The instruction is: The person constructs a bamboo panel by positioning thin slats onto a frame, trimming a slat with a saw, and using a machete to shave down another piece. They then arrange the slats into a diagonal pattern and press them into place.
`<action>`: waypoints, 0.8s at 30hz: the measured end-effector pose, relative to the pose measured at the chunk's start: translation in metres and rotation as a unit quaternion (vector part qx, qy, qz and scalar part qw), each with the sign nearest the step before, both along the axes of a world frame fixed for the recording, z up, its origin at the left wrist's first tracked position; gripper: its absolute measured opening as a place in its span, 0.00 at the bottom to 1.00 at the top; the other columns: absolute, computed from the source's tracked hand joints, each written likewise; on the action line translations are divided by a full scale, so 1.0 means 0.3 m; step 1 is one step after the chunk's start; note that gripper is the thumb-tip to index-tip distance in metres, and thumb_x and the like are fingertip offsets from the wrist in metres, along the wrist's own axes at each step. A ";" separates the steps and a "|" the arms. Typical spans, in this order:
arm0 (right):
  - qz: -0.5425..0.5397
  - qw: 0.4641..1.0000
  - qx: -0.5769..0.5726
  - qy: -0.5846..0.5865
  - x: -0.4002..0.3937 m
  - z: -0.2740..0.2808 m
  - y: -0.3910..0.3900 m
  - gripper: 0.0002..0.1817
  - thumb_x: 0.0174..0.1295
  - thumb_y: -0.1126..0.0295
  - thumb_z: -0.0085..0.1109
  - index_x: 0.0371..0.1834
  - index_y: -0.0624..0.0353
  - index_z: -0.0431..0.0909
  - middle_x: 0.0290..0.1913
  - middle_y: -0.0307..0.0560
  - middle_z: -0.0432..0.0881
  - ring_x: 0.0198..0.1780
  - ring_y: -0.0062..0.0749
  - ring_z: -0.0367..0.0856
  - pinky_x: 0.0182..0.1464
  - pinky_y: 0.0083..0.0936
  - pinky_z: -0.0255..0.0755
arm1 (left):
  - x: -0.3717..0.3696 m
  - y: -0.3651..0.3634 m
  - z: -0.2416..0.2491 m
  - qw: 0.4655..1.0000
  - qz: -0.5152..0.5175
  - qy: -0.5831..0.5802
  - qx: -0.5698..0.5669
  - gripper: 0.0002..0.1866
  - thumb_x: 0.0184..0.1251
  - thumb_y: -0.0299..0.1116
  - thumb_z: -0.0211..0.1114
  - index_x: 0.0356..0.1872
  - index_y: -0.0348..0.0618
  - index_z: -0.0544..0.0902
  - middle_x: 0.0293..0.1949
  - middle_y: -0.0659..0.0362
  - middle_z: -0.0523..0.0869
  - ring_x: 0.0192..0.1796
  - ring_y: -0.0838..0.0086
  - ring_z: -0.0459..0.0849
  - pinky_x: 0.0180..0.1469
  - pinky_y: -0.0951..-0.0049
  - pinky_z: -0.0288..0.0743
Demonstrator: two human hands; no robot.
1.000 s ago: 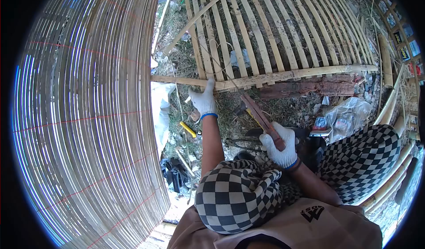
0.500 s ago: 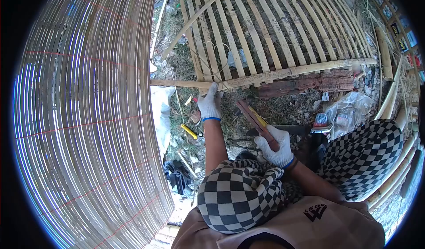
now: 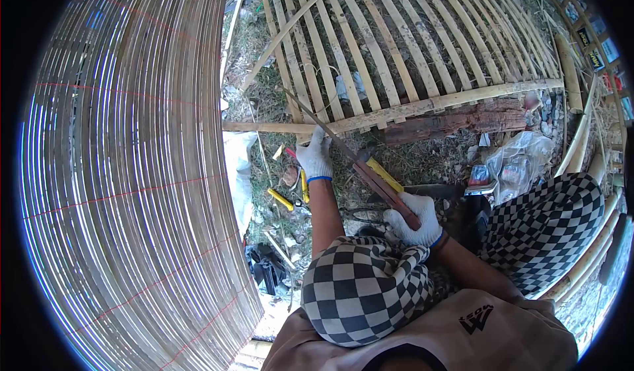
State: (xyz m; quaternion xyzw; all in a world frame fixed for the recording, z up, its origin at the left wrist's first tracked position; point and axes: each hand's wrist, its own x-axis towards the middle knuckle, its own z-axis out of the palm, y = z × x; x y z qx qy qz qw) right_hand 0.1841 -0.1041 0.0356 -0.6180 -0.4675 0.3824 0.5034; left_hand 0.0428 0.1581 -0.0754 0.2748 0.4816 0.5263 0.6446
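My left hand (image 3: 314, 157), in a white glove with a blue cuff, grips the left end of the bamboo rail (image 3: 436, 103) on a slatted bamboo panel (image 3: 376, 47). My right hand (image 3: 417, 219), gloved the same way, is wrapped round the brown wooden handle of a long narrow-bladed tool (image 3: 386, 196). Its dark blade slants up and left, crossing the rail beside my left thumb. I cannot tell whether this is a saw or a knife. A thin bamboo strip (image 3: 264, 127) extends left from the rail's end.
A large slatted bamboo screen (image 3: 139, 173) fills the left side. Yellow-handled items (image 3: 281, 199) and a dark blade (image 3: 432, 191) lie on the ground. A reddish timber (image 3: 462, 123) lies below the rail, near a clear plastic bag (image 3: 525, 163). Bamboo poles (image 3: 581, 153) line the right.
The tool in my right hand has shifted slightly down and right, and its blade now shows clearly across the rail. My left hand keeps its place. The view has tilted slightly.
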 end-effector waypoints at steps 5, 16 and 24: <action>0.001 0.996 -0.052 0.067 -0.002 -0.042 -0.052 0.18 0.67 0.57 0.71 0.35 0.61 0.80 0.26 0.45 0.78 0.27 0.27 0.78 0.32 0.31 0.73 | -0.007 0.006 -0.014 1.000 0.005 0.000 -0.002 0.24 0.67 0.22 0.77 0.62 0.35 0.79 0.51 0.54 0.88 0.47 0.66 0.90 0.45 0.66 0.90; -0.035 0.999 -0.007 0.025 -0.029 0.003 0.015 0.17 0.70 0.59 0.70 0.34 0.63 0.81 0.23 0.45 0.78 0.24 0.25 0.75 0.30 0.32 0.73 | 0.007 0.000 0.014 1.000 -0.004 0.003 -0.006 0.21 0.69 0.22 0.75 0.61 0.35 0.80 0.51 0.55 0.88 0.46 0.69 0.90 0.43 0.69 0.89; -0.004 0.999 0.011 -0.041 -0.033 0.014 0.108 0.15 0.71 0.61 0.69 0.34 0.61 0.81 0.24 0.49 0.80 0.22 0.40 0.80 0.29 0.33 0.74 | 0.001 0.002 0.006 1.000 0.004 0.015 -0.016 0.21 0.68 0.22 0.76 0.60 0.35 0.80 0.49 0.56 0.89 0.44 0.69 0.91 0.42 0.70 0.89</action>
